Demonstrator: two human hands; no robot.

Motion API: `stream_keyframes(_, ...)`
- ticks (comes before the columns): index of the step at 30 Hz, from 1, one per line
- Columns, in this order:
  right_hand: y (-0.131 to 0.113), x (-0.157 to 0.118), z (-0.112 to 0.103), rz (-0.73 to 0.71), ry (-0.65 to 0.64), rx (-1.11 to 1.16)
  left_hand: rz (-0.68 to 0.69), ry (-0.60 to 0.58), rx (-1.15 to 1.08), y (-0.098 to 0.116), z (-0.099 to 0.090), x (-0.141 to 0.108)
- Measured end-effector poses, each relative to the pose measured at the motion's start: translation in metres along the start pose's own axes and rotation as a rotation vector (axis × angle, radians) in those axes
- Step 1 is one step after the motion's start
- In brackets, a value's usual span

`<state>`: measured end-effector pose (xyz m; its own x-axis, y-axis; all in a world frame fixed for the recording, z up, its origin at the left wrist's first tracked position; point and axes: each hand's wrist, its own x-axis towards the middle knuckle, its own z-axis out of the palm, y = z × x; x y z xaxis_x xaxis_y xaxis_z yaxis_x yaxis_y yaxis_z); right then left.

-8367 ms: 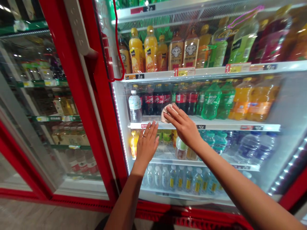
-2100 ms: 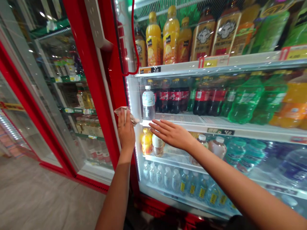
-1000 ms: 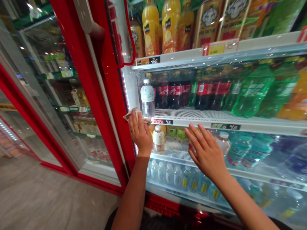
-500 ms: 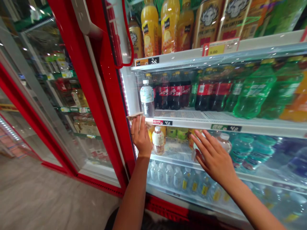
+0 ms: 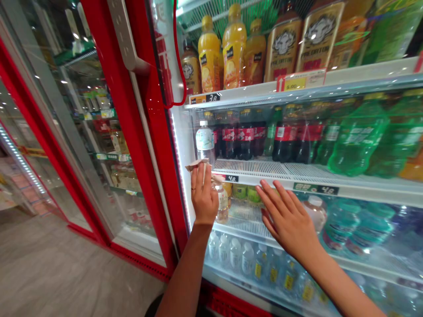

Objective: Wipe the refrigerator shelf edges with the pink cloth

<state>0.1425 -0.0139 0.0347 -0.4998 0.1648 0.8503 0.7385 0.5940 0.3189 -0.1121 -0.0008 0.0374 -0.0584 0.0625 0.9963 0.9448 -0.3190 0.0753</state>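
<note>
My left hand (image 5: 204, 200) lies flat with its fingers together, pressing a crumpled beige cloth (image 5: 197, 164) against the glass front of a drinks fridge. The cloth sits over the left end of the middle shelf edge, below a clear bottle with a white cap (image 5: 205, 140). Part of a small pale-labelled bottle (image 5: 222, 204) shows beside my left wrist. Farther right, my right hand (image 5: 287, 215) is empty, palm toward the glass, fingers stretched out and slightly apart. Its fingertips are in front of the shelf edge; whether they touch the glass I cannot tell.
Dark cola bottles (image 5: 245, 134) and green bottles (image 5: 358, 136) line the middle shelf. Orange juice bottles (image 5: 209, 55) stand above. A red door frame (image 5: 155, 132) and grey handle (image 5: 127, 39) are on the left. A red cord (image 5: 180, 57) hangs near the frame.
The view has tilted up slightly. My left hand and the cloth have slid right along the shelf edge, covering part of a price tag. My right hand has shifted a little left relative to the shelf.
</note>
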Motion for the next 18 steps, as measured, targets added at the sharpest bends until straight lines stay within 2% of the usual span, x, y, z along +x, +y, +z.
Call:
stream_keyframes(4, 0.001, 0.0, -0.001, -0.014, -0.031, 0.002, 0.044, -0.108, 0.001, -0.013, -0.008, 0.006)
stream_keyframes(8, 0.007, -0.006, -0.001, -0.057, -0.057, -0.02, -0.066, -0.006, 0.01, -0.027, -0.009, 0.002)
stream_keyframes(11, 0.009, -0.012, 0.003, -0.071, -0.039, -0.047, -0.098, 0.074, 0.016, -0.021, -0.003, -0.009)
stream_keyframes(13, 0.01, -0.016, 0.006, -0.069, -0.025, -0.069, -0.05, 0.094, 0.003, -0.013, 0.001, -0.014)
stream_keyframes(16, 0.009, -0.019, 0.009, -0.061, -0.022, -0.087, 0.043, 0.072, -0.031, -0.006, 0.001, -0.012)
stream_keyframes(18, 0.008, -0.019, 0.008, -0.056, -0.027, -0.09, 0.051, 0.04, -0.036, -0.007, -0.001, -0.007)
